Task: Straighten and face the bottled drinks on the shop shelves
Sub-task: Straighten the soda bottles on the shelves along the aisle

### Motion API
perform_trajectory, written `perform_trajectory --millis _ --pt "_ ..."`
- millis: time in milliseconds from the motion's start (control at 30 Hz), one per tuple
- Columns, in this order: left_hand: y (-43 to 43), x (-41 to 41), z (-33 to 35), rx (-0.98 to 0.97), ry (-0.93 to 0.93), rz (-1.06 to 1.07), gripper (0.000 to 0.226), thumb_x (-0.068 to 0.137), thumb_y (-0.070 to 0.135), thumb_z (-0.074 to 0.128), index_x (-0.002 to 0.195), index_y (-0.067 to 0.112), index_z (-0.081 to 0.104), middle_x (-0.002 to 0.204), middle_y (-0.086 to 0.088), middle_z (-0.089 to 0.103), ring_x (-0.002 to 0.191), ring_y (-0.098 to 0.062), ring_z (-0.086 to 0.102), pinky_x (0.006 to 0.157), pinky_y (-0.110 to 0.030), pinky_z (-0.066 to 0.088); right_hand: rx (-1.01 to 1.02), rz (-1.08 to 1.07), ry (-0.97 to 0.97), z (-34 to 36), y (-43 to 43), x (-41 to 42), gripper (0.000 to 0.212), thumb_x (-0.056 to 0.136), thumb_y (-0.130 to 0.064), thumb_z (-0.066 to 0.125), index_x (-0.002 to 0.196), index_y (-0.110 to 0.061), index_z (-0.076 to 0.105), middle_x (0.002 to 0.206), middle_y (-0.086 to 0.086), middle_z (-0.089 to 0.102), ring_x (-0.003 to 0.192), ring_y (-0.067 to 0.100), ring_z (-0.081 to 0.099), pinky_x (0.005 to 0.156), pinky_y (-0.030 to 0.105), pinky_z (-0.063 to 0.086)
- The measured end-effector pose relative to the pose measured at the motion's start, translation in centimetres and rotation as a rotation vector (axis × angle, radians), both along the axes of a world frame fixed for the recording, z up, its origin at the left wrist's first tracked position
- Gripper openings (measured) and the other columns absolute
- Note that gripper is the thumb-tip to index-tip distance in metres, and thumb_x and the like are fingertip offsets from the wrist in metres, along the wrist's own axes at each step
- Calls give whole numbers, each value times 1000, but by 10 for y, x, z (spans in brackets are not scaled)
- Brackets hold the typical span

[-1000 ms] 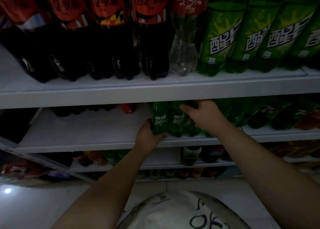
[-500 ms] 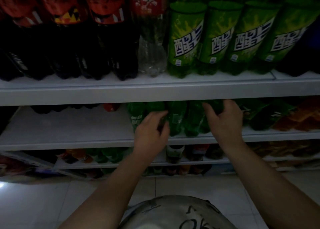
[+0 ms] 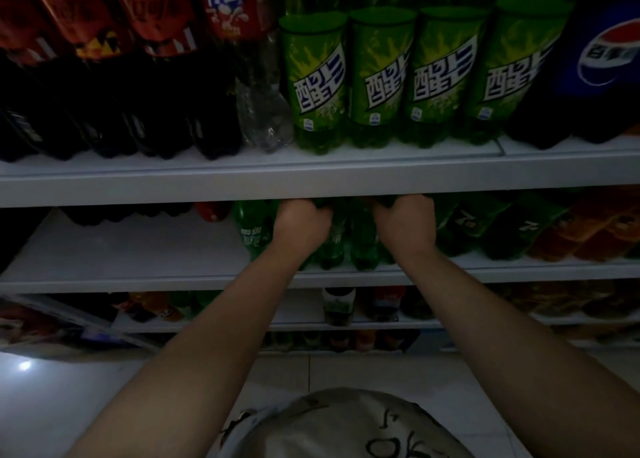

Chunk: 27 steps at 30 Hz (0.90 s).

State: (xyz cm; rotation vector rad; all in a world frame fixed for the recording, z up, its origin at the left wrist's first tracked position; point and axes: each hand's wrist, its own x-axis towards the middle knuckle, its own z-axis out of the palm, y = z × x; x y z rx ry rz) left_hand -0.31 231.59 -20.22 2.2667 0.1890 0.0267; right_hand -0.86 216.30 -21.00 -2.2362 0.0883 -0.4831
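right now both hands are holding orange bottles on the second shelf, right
Not the orange ones. The head view shows the left hand and right hand holding green bottles on the second shelf; the orange bottles lie further right, untouched.

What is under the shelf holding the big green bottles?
Small green bottles on the next shelf, gripped by the left hand and right hand. The upper shelf hides their caps and the fingertips.
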Motion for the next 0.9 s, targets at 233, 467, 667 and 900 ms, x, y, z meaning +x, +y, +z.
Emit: perform_trajectory --millis 233,467,667,900 --pt "-7 -4 -1 12 -196 37 67 75 40 78 128 6 55 125 -11 61 120 -24 52 104 -24 34 258 161 154 -6 -13 12 18 85 -6 62 100 4 64 97 17 66 95 27 60 73 10 37" --pt "1 -2 -1 87 -135 -60 49 84 37 68 123 8 59 117 -13 63 115 -28 54 87 -17 33 299 96 7 2 5 8 42 78 -18 77 114 -2 62 112 11 65 109 21 57 94 21 41" --pt "11 5 2 94 -81 -122 56 83 42 69 130 16 55 129 -6 59 123 -23 49 96 -16 29 182 123 241 1 2 19 20 88 -3 60 104 8 62 106 19 65 106 28 55 87 17 38" --pt "1 -1 1 245 -183 -151 42 87 40 63 106 3 67 104 -16 68 106 -32 59 89 -30 44 256 135 17 2 10 13 50 78 -11 75 124 -3 56 124 12 59 119 23 50 103 26 34"
